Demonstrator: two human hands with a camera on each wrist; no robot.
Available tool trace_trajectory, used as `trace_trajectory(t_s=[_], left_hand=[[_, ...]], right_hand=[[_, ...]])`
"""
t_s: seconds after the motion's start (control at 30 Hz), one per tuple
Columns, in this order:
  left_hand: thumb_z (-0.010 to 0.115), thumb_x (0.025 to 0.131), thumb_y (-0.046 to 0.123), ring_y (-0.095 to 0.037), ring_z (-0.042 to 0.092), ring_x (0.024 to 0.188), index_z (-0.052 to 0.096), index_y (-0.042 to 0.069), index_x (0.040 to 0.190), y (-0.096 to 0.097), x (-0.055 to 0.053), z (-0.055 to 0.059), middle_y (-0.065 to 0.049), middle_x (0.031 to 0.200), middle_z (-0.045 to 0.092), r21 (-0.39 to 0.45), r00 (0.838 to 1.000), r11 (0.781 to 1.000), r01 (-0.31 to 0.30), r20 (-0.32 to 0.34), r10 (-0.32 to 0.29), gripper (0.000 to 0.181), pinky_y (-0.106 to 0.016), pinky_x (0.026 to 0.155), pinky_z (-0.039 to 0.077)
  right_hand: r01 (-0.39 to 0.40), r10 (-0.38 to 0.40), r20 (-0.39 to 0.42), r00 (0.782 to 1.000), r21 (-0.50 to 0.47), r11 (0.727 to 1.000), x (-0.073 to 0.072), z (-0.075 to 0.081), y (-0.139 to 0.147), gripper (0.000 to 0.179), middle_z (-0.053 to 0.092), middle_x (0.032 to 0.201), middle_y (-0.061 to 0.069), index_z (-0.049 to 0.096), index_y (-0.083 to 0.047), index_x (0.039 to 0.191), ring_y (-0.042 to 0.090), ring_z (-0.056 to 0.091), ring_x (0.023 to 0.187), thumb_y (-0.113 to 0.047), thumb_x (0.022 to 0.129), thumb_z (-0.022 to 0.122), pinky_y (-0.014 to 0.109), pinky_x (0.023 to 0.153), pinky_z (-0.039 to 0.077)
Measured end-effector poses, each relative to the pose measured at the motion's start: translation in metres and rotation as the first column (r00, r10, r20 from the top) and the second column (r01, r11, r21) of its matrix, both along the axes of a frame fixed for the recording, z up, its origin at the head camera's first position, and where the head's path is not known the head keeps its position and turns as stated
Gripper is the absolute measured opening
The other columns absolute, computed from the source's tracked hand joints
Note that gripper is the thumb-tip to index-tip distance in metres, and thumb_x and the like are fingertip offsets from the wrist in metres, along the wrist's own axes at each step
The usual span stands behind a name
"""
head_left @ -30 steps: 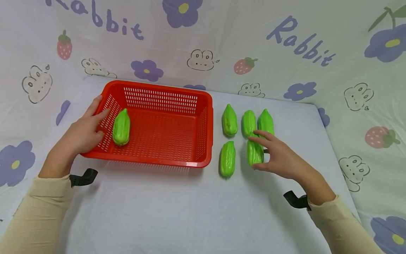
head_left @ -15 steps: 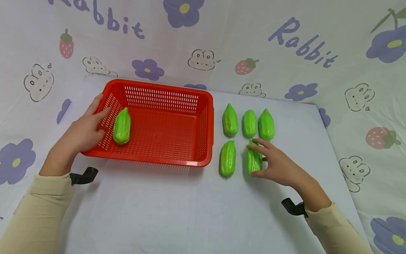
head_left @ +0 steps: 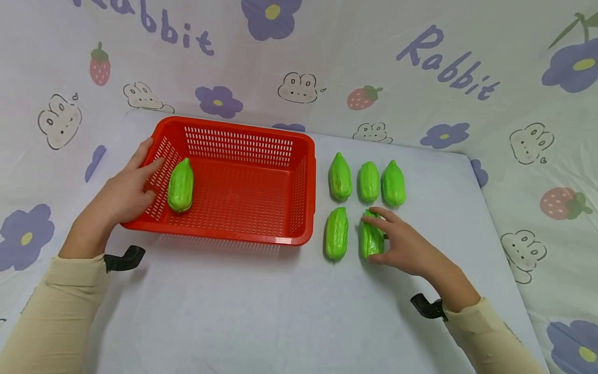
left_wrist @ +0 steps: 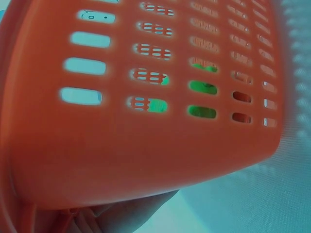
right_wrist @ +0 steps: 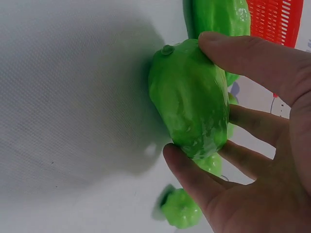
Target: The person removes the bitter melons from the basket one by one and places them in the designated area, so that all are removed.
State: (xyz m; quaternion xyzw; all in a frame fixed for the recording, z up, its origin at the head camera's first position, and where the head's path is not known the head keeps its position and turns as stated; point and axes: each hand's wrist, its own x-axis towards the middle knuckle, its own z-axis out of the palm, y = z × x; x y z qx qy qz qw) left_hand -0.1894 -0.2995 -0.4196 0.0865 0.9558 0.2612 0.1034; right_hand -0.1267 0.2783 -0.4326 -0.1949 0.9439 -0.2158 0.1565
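Observation:
My left hand (head_left: 125, 195) holds the left rim of the red plastic basket (head_left: 224, 238), with fingers lying over the rim. The left wrist view shows the slotted outside wall of the basket (left_wrist: 121, 155) and part of that hand at the bottom. One green gourd (head_left: 180, 186) lies inside, near the left end. My right hand (head_left: 407, 244) grips another ridged green gourd (head_left: 371, 240) by its two ends, thumb at the near end and fingers at the far end. Whether this held gourd (right_wrist: 189, 97) touches the table cannot be told.
Left of the held gourd lies a gourd (head_left: 336, 234). Behind them a row holds a blemished gourd (head_left: 340, 176), a shorter gourd (head_left: 369, 182) and a pointed gourd (head_left: 394, 183). A rabbit-print cloth (head_left: 327, 52) hangs behind the white table (head_left: 261, 306).
My right hand and its gourd have moved nearer to me and slightly left, away from the back row. My left hand stays on the basket rim.

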Motion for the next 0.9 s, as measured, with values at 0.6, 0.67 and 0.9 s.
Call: trace_trajectory(t_s=[0.6,0.67,0.9], left_hand=[[0.054,0.092,-0.005,-0.061,0.038,0.142,0.029,-0.002,0.168,-0.0007,0.0005,-0.0006,-0.002,0.180,-0.020,0.004,1.000,1.000,0.001,-0.014,-0.001,0.080,-0.065,0.088,0.059],[0.053,0.092,-0.005,-0.061,0.039,0.142,0.029,-0.002,0.168,-0.0008,0.0003,-0.0008,-0.002,0.180,-0.020,0.006,1.000,1.000,0.002,-0.015,-0.002,0.080,-0.065,0.088,0.059],[0.053,0.092,-0.005,-0.061,0.038,0.143,0.029,-0.002,0.168,-0.0009,0.0003,-0.0014,-0.001,0.180,-0.020,0.008,1.000,1.000,0.004,-0.013,-0.004,0.080,-0.065,0.088,0.059]], right_hand=[[-0.006,0.006,0.001,1.000,0.012,1.000,0.0002,0.0000,0.0043,0.084,0.030,0.172,0.022,0.054,-0.009,0.159,0.049,0.046,0.147,-0.016,0.084,0.092,0.065,0.108,0.049],[-0.003,0.003,0.002,1.000,0.015,1.000,0.0004,-0.0004,0.0049,0.085,0.030,0.172,0.023,0.054,-0.009,0.160,0.049,0.046,0.147,-0.016,0.084,0.092,0.066,0.108,0.049],[0.003,-0.003,0.003,1.000,0.023,1.000,0.0009,-0.0012,0.0057,0.085,0.029,0.172,0.024,0.054,-0.009,0.159,0.051,0.043,0.148,-0.016,0.084,0.092,0.067,0.109,0.047]])
